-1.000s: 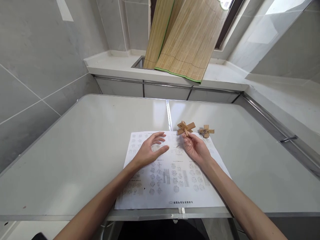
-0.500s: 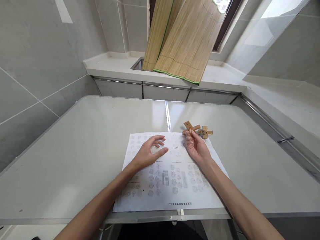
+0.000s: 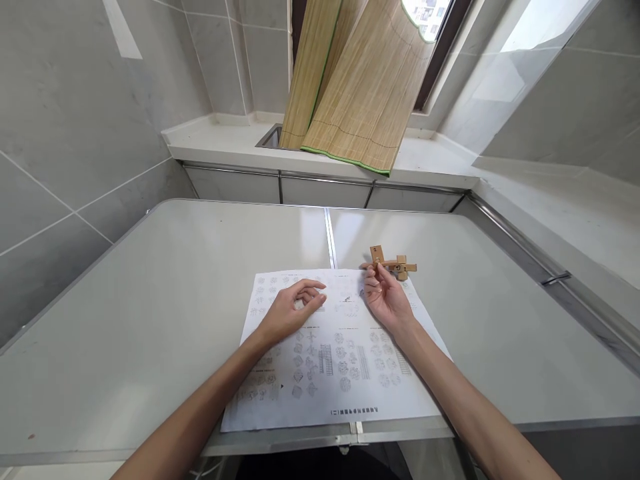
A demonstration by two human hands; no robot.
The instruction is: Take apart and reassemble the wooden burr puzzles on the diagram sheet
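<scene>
In the head view, my right hand (image 3: 387, 301) pinches a wooden puzzle piece marked 2 (image 3: 377, 254) between thumb and fingertips, above the far right part of the printed sheet (image 3: 350, 373). Part of that piece is hidden by the fingers. Just right of it, a cross-shaped wooden puzzle assembly (image 3: 402, 267) with dark marks appears by the sheet's far right edge. I cannot tell whether the two touch. My left hand (image 3: 290, 308) hovers over the left half of the sheet, fingers curved and thumb apart from them, holding nothing.
The sheet, covered in small diagrams, lies on a pale folding table (image 3: 165, 333) with a metal seam (image 3: 329, 237). Behind stands a white counter (image 3: 220, 143) with a sink edge (image 3: 267, 137) and a bamboo mat (image 3: 357, 100). Tiled walls enclose the sides.
My right hand has turned the wooden piece, so its marked end now points more upright. My left fingers and thumb have drawn closer together. The whole view has shifted slightly.
</scene>
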